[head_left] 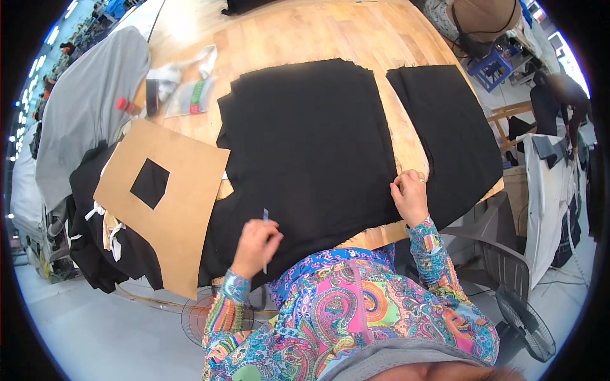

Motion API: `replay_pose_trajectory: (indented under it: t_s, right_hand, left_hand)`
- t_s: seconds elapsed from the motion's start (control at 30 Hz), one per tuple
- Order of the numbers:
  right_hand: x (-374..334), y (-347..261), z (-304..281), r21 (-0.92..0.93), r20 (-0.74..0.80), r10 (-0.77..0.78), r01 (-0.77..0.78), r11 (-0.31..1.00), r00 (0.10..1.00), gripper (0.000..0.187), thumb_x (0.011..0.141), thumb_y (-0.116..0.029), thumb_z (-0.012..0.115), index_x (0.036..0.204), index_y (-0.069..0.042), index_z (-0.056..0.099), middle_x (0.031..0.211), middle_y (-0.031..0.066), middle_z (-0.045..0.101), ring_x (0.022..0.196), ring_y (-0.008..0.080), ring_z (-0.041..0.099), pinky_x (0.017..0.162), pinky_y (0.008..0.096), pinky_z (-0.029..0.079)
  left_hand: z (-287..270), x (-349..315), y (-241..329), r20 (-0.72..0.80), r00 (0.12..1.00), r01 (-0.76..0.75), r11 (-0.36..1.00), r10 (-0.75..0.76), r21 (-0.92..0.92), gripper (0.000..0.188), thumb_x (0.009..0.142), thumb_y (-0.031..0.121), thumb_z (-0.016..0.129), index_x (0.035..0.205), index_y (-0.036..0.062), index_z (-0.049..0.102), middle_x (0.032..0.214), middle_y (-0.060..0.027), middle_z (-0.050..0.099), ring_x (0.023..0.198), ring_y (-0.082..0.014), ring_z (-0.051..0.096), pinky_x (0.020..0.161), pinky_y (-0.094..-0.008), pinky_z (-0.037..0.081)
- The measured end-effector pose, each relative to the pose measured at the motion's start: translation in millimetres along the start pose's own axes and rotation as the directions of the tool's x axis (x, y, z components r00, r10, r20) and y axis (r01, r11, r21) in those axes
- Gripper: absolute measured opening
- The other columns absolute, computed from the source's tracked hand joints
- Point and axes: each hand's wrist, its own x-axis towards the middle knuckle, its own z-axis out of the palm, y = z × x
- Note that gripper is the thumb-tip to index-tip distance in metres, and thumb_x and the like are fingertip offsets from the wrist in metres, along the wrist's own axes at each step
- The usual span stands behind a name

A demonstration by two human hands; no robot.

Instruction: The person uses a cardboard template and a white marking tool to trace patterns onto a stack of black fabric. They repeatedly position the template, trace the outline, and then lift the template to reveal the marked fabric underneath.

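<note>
A wide stack of black fabric panels point(305, 127) lies on the wooden table before me, with frayed edges at its top and lower right. My left hand point(255, 245) is over the lower part of the stack, its fingers closed round a thin pale stick point(265, 214) that pokes out above and below them. What kind of stick it is, I cannot make out. At the stack's right edge is my right hand point(410, 195), its thumb and fingertips pressed together on the black fabric. To the left rests a brown cardboard pattern point(184, 171) with a cut-out window, partly over black cloth.
A narrower black fabric stack point(448, 127) lies at the table's right. Farther left are a clear plastic packet point(190, 96), a red-capped marker point(127, 106) and a grey cloth cover point(92, 108). A grey plastic chair point(508, 260) and a fan point(526, 324) stand lower right.
</note>
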Motion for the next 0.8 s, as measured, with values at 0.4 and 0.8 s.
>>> replay_pose_trajectory:
  t_s: [0.4,0.8]
  right_hand:
    - [5.1,-5.9,6.9,-0.012,0.099,0.253,-0.253,0.967,0.962,0.019,0.069,-0.015,0.074,0.078,-0.004,0.061,0.081,0.0112,0.057,0.085,0.0309,0.053,0.075,0.0415,0.042]
    - [4.3,-21.7,5.1,0.078,0.026,0.264,-0.265,0.961,0.964,0.017,0.070,-0.012,0.073,0.073,-0.004,0.058,0.075,0.0106,0.054,0.078,0.0297,0.050,0.071,0.0396,0.040]
  left_hand:
    - [-15.8,250.5,-112.9,-0.102,0.993,0.075,0.988,-0.061,0.137,0.011,0.080,0.009,0.064,0.087,0.0051,0.057,0.080,-0.0131,0.059,0.076,-0.0310,0.058,0.065,-0.0366,0.046]
    - [53.1,345.9,-160.9,-0.159,0.964,0.237,0.960,-0.213,0.151,0.019,0.075,0.010,0.070,0.089,0.0089,0.059,0.078,-0.0089,0.064,0.086,-0.0290,0.062,0.074,-0.0392,0.045]
